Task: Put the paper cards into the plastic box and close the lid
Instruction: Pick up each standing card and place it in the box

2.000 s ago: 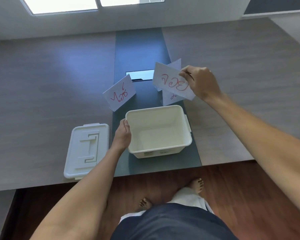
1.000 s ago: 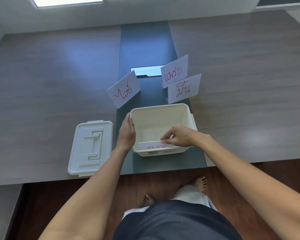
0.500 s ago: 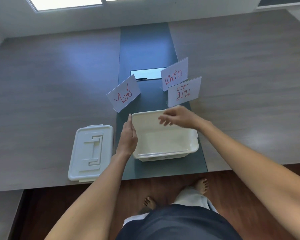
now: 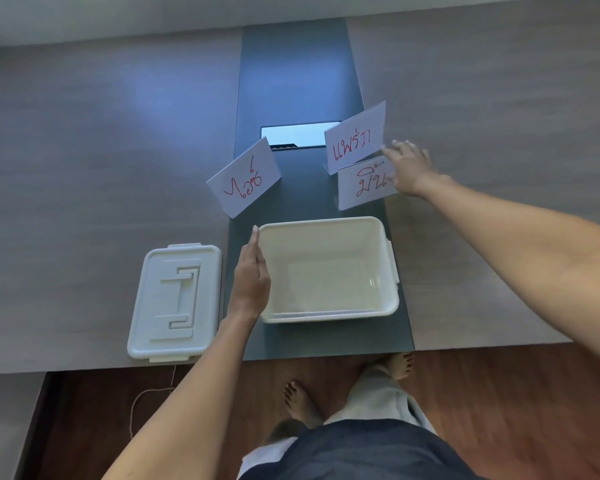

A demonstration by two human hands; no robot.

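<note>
Box (image 4: 326, 271), open; lid (image 4: 175, 301) at 9 o'clock. Left hand (image 4: 252, 275) flat against box. Right hand (image 4: 411, 169) spread, touching card (image 4: 364, 183) at 12 o'clock, gripping nothing.

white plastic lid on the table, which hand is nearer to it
Left. The left hand rests against the cream plastic box beside the white plastic lid; the right hand is far across, at the standing paper cards.
</note>
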